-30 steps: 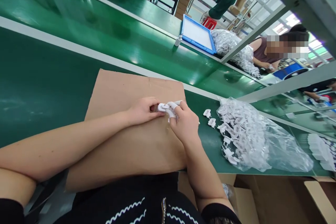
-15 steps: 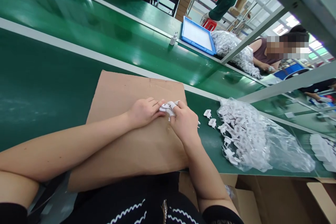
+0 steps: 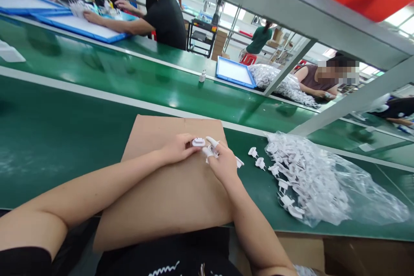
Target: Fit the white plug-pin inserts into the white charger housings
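Over a brown cardboard sheet point(image 3: 161, 194), my left hand point(image 3: 179, 148) pinches a small white plastic part point(image 3: 198, 142) between thumb and fingers. Just right of it is my right hand point(image 3: 223, 159), its thumb and index finger in white finger covers and spread apart. Small white pieces show under and beside its fingers; whether they are gripped is hard to make out. Another white part point(image 3: 239, 162) pokes out past the right hand. Two loose white plug parts point(image 3: 252, 152) lie on the green table to the right, beside a clear plastic bag point(image 3: 310, 181) full of similar parts.
A metal post point(image 3: 291, 67) and slanting beam stand beyond the bag. Across the green surface are a white plug point(image 3: 202, 76), a blue-rimmed tray point(image 3: 235, 72) and a heap of bagged parts point(image 3: 265, 75). Several people are at the far side.
The view has tilted up and shows more at the left. My hands have moved apart slightly; the right finger and thumb have come off the white part, which stays in my left hand.
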`<state>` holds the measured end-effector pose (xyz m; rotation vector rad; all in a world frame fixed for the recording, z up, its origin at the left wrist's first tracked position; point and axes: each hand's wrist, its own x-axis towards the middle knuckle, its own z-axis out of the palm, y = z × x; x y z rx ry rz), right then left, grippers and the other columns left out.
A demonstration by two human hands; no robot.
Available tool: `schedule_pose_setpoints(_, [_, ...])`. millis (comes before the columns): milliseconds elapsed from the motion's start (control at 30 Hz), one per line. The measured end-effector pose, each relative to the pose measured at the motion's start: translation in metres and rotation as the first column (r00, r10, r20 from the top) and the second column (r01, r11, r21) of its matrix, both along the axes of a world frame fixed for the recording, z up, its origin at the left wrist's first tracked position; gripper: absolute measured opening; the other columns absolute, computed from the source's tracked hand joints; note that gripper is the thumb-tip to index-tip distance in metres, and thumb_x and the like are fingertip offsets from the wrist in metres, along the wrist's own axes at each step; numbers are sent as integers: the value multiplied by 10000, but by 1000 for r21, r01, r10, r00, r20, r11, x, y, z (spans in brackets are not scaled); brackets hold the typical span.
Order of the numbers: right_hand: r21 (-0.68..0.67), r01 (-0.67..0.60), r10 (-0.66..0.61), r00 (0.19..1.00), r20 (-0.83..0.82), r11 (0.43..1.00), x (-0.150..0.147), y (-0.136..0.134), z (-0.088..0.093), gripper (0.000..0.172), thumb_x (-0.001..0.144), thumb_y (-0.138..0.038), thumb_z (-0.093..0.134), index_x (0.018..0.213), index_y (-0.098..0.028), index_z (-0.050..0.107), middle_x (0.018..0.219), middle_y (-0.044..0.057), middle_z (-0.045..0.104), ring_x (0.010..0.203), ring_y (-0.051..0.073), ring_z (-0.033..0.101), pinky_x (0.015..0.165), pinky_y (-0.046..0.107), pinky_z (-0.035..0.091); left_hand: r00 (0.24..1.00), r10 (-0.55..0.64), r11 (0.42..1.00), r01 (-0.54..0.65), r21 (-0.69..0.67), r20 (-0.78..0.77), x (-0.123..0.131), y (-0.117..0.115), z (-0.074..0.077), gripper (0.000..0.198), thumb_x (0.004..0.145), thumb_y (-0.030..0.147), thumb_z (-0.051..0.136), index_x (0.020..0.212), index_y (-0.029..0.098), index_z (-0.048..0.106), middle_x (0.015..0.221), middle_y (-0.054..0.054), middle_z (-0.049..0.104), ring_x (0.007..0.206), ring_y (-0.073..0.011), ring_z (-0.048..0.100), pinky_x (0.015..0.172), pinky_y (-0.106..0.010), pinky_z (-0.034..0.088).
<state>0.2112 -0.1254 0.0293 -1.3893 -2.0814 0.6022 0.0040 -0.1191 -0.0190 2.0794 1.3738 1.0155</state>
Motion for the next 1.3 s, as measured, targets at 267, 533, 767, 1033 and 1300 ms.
schedule_pose_setpoints(267, [-558,-88,-248,830,-499,825,-3,12,-17,515,704,-384,725,1188,-207,708,712,3,644,528,114,535,417,201,352,806,584,781,-591,-200,-100,-51,109,22,313,866,357,668,1114,166,686,1061,-90,713,988,-281,651,853,-323,488])
schedule_pose_setpoints(533, [-603,-180,-267,774,-574,777,-10,7,-9,429,629,-326,780,1031,-180,742,672,-2,627,514,102,545,390,176,364,693,704,665,-720,-198,-158,-82,147,39,365,766,287,697,1078,99,684,1123,-207,673,1108,-407,605,955,-446,482])
schedule_pose_setpoints(767, [-670,-326,-429,567,-703,667,-11,12,-12,520,566,-343,797,1057,-193,719,716,-4,671,469,101,530,341,189,357,682,729,683,-719,-131,63,-47,87,45,648,808,376,625,1369,96,465,1499,-214,364,1413,-400,297,1159,-524,286])
schedule_pose_setpoints(1033, [-611,-238,-600,124,-790,755,-13,17,-3,547,572,-359,825,1078,-212,680,608,-65,586,451,77,495,371,164,358,805,65,672,401,-622,590,50,-23,25,772,662,640,833,1220,183,556,1163,-147,659,900,-256,674,679,-327,544])
schedule_pose_setpoints(1300, [-529,-120,-498,217,-840,840,-17,16,-20,562,615,-382,774,1145,-229,661,711,-25,650,525,110,555,436,211,420,748,84,720,411,-559,659,58,-32,8,624,655,646,832,971,142,642,789,-55,643,683,-170,586,583,-270,447])
